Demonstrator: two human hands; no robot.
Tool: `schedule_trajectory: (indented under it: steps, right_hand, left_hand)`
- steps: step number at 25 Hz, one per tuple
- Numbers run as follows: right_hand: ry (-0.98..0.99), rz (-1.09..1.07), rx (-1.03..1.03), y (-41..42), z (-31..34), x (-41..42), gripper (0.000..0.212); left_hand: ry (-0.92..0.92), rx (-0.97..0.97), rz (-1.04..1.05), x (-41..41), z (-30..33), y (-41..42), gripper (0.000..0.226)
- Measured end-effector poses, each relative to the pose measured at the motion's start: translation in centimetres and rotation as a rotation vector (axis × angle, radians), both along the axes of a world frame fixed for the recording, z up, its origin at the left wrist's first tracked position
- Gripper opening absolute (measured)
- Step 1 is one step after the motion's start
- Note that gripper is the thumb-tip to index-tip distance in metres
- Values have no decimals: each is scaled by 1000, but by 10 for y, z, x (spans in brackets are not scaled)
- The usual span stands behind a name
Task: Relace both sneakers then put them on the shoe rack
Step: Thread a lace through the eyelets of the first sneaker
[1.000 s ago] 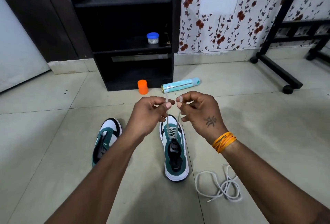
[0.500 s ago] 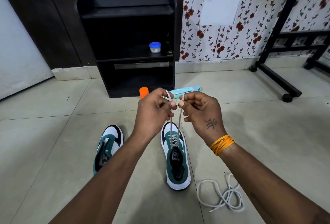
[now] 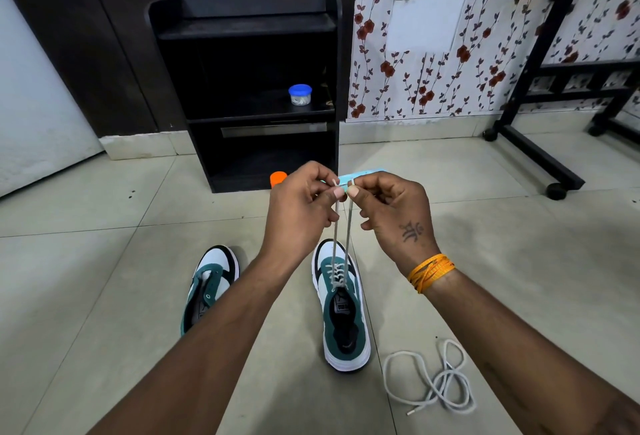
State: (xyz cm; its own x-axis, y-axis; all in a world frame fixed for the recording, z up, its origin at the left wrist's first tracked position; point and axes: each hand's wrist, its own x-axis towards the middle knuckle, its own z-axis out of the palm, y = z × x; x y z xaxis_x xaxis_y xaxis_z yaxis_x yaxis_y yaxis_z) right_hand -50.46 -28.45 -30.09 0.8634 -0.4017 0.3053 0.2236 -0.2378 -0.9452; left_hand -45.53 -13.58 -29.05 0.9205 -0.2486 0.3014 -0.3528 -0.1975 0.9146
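White and soft, the lace [image 3: 341,230] ran up in two thin lines from the right sneaker [image 3: 343,310] to both hands. The left hand [image 3: 301,209] pinched one end between thumb and finger, and the right hand [image 3: 394,212] pinched the other end the same way, with the two tips almost touching. A lace like this looked light and bendy, so it would flop if let go, and the best place to hold it seemed to be near the hard little tip, which can be poked through a hole. Only the rows near the toe were laced, so more holes were left to do. The right sneaker stood flat on the floor [image 3: 104,278], toe pointing to the shoe rack [image 3: 242,18]. It looked light, with a soft top and a firm sole, so it could likely be lifted by the heel or the side. The left sneaker [image 3: 207,292] lay just beside the left arm, tipped a little, with no lace in it. The second lace [image 3: 433,379] sat in a loose pile on the floor near the heel of the right sneaker, and it could tangle if pulled fast. The black shoe rack stood against the back wall. Its low shelf looked open, and a small jar [image 3: 300,95] sat on the middle shelf. An orange cup [image 3: 278,178] and a blue tube [image 3: 360,178] lay on the floor at the foot of the rack, so they might get bumped. A black stand [image 3: 533,143] stood far to the right, well apart from the shoes.
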Motion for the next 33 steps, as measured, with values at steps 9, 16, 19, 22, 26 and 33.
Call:
schedule_trajectory:
  steps: [9,16,19,22,26,33]
  right_hand:
    - [-1,-1,1,2,-1,6,6]
    - [18,-24,-9,-3,-17,5,2]
    - [79,-110,-134,-12,-46,1,6]
    - [180,-172,-370,-21,-85,-4,8]
    - [294,-202,-547,-30,-129,-11,7]
    - [504,-155,-608,-39,-168,-14,17]
  left_hand:
    - [-49,1,8,4,4,-2,4]
    - [-17,24,-8,6,-9,3,4]
    - [-77,118,20,12,-39,17,8]
    - [-41,243,33,16,-89,34,6]
    - [49,540,63,7,-158,55,9]
    - [329,765,2,2,-207,50,18]
